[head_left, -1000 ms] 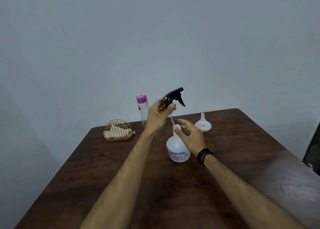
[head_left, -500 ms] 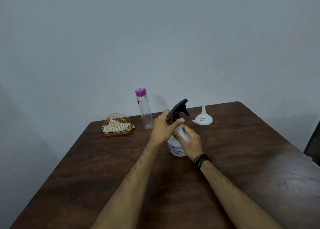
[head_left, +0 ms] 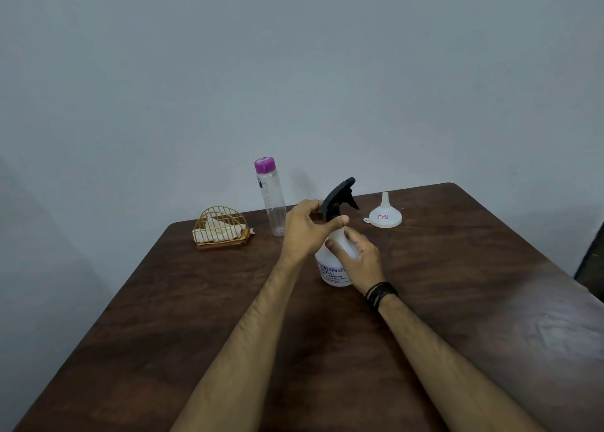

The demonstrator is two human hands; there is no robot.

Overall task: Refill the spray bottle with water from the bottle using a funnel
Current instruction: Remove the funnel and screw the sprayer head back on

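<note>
While both hands work at it, the spray bottle (head_left: 333,268) stands upright near the middle of the dark wooden table (head_left: 457,301), its black trigger head (head_left: 338,196) seated on the neck.

Item: spray bottle. White translucent plastic body, printed label facing the wearer. Judged light, thin-walled and somewhat yielding under a squeeze; smooth sides likely slippery if wet. Best held round the shoulder or upper body to steady it, and at the collar under the trigger head for turning.

Grip, left hand (head_left: 304,232): fingers and thumb curled round the base of the trigger head, thumb laid across the front of the collar. Closed firmly on it.

Grip, right hand (head_left: 358,260): wrapped round the bottle's shoulder, fingers curled against the white plastic and holding the body down on the table. Black bands at the wrist.

Item: water bottle (head_left: 271,199). Tall, clear, purple cap on; stands upright behind the left hand, apart from it. Contents cannot be told.

Item: funnel (head_left: 384,217). White plastic, resting mouth-down with spout up, to the right of the trigger head, untouched.

Item: wire basket (head_left: 220,229). Gold-coloured, holding folded pale cloths, at the far left of the table.
</note>
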